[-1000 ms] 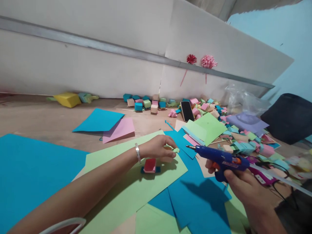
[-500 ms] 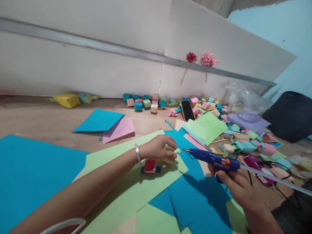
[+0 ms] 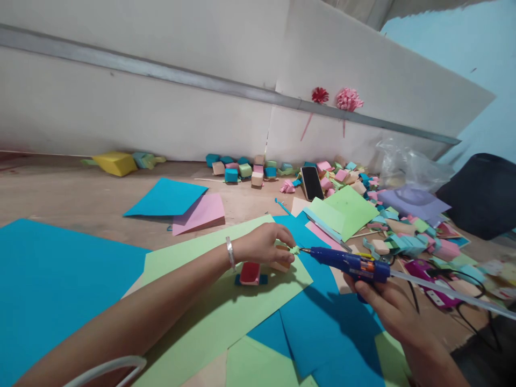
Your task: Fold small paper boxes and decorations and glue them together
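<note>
My left hand (image 3: 266, 246) is closed on a small peach paper box (image 3: 281, 265), mostly hidden by the fingers, with a light green paper bit (image 3: 295, 250) at its right end. In my right hand (image 3: 389, 306) is a blue hot glue gun (image 3: 349, 262), a long white glue stick (image 3: 451, 294) running out of its back. The metal nozzle points left and appears to touch the green bit. Just below my left hand, a red paper box on a blue strip (image 3: 250, 274) rests on a large light green sheet (image 3: 209, 301).
Blue sheets (image 3: 318, 333) lie under and around the green one. A phone (image 3: 312, 184) leans by heaped paper boxes and strips at the back right. A purple power strip (image 3: 431, 285) with black cords is at the right. Paper flowers (image 3: 349, 100) hang on the back board.
My right hand has moved the glue gun slightly left, bringing its nozzle to the green paper bit. My left hand keeps its grip in nearly the same place.
</note>
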A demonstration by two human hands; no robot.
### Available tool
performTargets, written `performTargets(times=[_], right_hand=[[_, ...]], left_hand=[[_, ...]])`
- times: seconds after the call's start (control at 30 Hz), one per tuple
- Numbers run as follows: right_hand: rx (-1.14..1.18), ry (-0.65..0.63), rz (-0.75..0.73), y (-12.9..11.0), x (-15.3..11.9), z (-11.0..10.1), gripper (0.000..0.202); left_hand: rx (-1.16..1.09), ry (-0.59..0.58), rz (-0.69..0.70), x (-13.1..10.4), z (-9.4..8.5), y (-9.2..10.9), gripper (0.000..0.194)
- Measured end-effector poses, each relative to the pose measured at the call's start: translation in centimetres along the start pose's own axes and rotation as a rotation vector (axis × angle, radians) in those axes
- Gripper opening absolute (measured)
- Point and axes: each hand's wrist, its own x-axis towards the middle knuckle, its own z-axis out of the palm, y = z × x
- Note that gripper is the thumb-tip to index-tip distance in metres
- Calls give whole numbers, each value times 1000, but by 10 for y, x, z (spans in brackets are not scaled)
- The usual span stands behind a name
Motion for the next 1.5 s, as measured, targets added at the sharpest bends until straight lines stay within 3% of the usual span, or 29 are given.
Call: performTargets(times=[0.33, 0.7, 1.2, 1.37, 1.5], right_hand=[[5, -35, 31, 3, -2, 0, 42], [12, -40, -50, -17, -1, -8, 41], [-3, -61, 24, 0, 1, -3, 40], [6, -72, 9, -10, -2, -3, 38], [-37, 2, -71, -23, 1, -20, 36]], left_hand=[[8, -2, 4, 0, 0, -1, 20], [11, -23, 6, 0, 0, -1, 19], [-26, -24, 6, 0, -1, 0, 21], [-17, -21, -6, 0, -2, 2, 21], [-7, -29, -18, 0, -3, 3, 19]])
